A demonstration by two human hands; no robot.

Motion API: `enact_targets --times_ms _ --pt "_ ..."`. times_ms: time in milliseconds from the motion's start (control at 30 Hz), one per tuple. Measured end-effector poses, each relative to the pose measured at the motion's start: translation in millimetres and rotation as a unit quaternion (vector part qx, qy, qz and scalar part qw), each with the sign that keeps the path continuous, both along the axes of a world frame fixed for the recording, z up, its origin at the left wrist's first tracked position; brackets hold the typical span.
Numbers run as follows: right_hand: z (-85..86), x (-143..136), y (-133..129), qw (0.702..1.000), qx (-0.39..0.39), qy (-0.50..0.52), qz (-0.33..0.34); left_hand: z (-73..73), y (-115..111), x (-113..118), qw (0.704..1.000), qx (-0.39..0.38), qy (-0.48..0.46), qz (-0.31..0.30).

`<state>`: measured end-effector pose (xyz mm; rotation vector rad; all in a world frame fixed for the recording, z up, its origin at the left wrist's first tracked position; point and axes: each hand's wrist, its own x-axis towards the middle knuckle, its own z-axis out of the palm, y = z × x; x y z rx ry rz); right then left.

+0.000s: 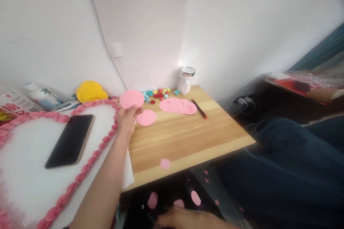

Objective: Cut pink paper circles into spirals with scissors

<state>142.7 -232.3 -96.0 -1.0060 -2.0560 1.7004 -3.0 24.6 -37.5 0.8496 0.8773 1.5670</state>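
My left hand [127, 118] is closed, pinching a round pink paper disc [132, 98] between thumb and fingers above the wooden table. Just to its right lies another pink disc [146, 117] on the tabletop. Low at the bottom edge is my right hand [185, 219], smeared by motion, over a dark lap scattered with pink paper scraps [196, 198]. A thin greyish thing shows beside its fingers, too blurred to name. Beside my left forearm, a white board [32, 164] carries a heart outline of pink paper rosettes [71, 188].
A phone [70, 141] rests on the board. Farther back are overlapping pink discs [177, 105], a red-and-black pen [199, 108], small coloured rolls [160, 94], a white mug [185, 80] and yellow paper [90, 92]. Another person's arm [324, 93] is at the right.
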Motion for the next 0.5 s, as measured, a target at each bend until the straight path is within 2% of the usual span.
enact_targets --times_ms 67,133,200,267,333,400,467,500 --pt "-3.2 26 -6 0.996 0.054 -0.064 -0.025 0.6 0 0 1.000 0.000 0.001 0.002" --pt "0.2 53 -15 0.976 0.148 -0.116 -0.109 1.4 -1 1 1.000 0.001 0.002 0.004" --pt "9.2 72 -22 0.957 0.221 -0.124 -0.141 2.1 -2 2 1.000 0.001 0.003 0.004" --pt "21.9 78 -22 0.945 0.248 -0.098 -0.191 2.3 -4 3 1.000 0.000 0.004 -0.001" --pt "33.6 67 -13 0.933 0.267 -0.030 -0.239 1.9 -5 4 1.000 -0.002 0.009 -0.010" --pt "36.5 42 1 0.915 0.269 0.011 -0.299 1.4 -6 4 1.000 -0.005 0.013 -0.019" --pt "24.2 10 13 0.913 0.235 0.027 -0.332 1.4 -7 4 1.000 -0.006 0.016 -0.022" --pt "12.3 -5 16 0.931 0.209 0.034 -0.297 1.4 -7 4 1.000 -0.006 0.016 -0.023"
